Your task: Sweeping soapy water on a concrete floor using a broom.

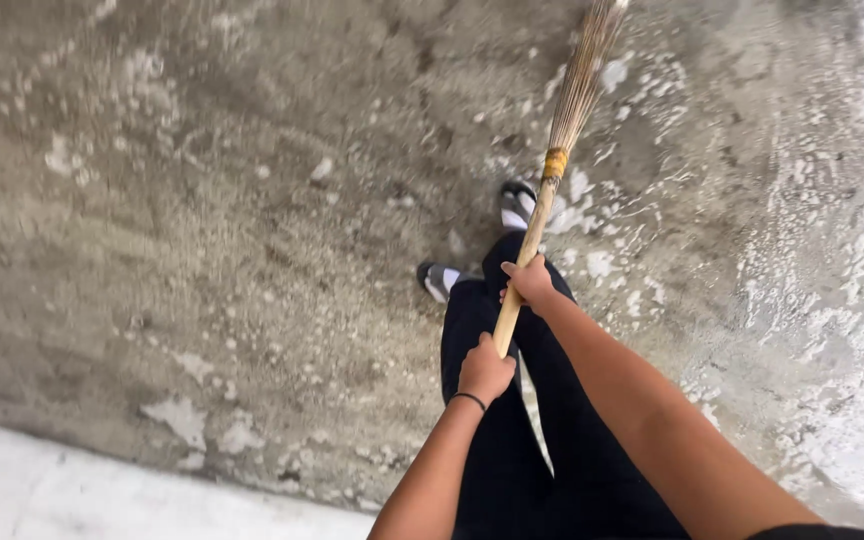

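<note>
Hands gripped one broom handle (522, 285), near to far: the left hand (485, 370) clenched the butt end, the right hand (530, 283) clasped it higher up. From both grips the long axis ran away and rightward to the yellow binding (554, 163) and bristles (582, 80), over the wet concrete floor (202, 220) toward its far edge.

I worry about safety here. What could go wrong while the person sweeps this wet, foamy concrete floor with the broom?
1. The grey concrete floor is wet with white foam, and the sandalled feet stand on it, so a slip seems possible.
2. Both hands, left hand and right hand, grip the thin wooden broom handle close together; a wet handle might twist or slide.
</note>
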